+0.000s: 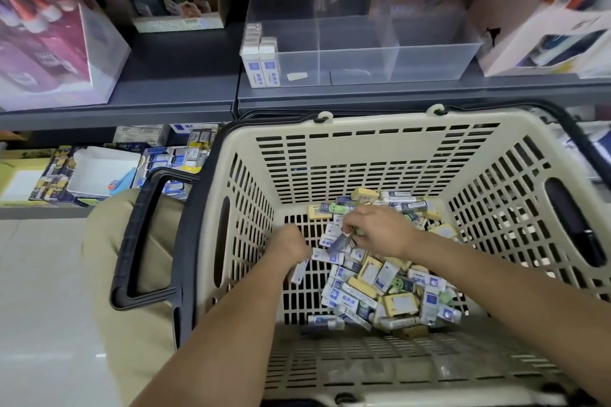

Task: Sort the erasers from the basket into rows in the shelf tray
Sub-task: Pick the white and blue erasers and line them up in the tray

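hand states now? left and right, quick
Left hand: fingers curled round white erasers.
Right hand: pinches a single eraser above the pile in the basket.

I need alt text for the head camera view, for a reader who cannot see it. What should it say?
Two hands reach into a beige basket of loose erasers: the right hand pinches a blue-and-white eraser, the left hand grips white erasers. On the shelf above, a clear tray holds two short rows of erasers at its left end.
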The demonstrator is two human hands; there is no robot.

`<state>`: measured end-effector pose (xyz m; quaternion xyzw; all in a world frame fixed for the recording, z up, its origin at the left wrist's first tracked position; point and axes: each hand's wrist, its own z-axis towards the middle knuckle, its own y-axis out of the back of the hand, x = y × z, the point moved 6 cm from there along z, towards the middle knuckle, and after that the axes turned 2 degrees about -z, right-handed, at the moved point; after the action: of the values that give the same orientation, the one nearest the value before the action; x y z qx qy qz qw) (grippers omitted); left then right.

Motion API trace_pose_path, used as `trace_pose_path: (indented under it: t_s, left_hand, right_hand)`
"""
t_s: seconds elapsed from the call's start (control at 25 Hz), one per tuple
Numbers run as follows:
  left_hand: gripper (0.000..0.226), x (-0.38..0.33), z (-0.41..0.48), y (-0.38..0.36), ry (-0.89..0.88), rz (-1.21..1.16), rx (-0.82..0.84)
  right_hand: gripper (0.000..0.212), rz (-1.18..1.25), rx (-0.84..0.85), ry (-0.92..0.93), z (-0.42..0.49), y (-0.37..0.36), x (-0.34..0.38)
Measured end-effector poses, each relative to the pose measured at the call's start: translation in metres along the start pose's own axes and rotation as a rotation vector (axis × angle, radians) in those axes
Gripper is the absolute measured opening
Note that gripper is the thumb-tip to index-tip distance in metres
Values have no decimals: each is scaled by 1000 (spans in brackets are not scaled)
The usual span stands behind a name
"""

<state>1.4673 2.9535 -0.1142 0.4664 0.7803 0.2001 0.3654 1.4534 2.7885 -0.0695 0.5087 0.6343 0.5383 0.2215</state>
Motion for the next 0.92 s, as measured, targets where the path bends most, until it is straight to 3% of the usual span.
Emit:
trace_pose_path:
  t_s: [0.12,0.32,0.44,0.56,0.64,0.76,0.92]
  left_hand:
    - [11,-7,3,10,7,-405,-44]
    - [14,-14,1,-8,-3,-545,89]
    - [28,-14,4,-8,-30,-534,123]
    - [41,-21,0,-16,-103,-219,177]
    - [37,-22,-2,-16,-121,-58,149]
    - [25,-16,-2,-10,-76,-114,137]
    - [14,-18,-3,-2,-13,-298,155]
  right_hand:
    - [16,14,47,-82,-1,1,-10]
    - [25,28,70,-141,-3,1,-15]
    - [22,31,93,-61,-7,1,2]
    - [31,23,233,117,-17,-19,38]
    - [50,-67,325,171,-24,-36,53]
    - [79,-204,389,156,-26,-52,59]
    - [62,-170,388,123,-24,-48,60]
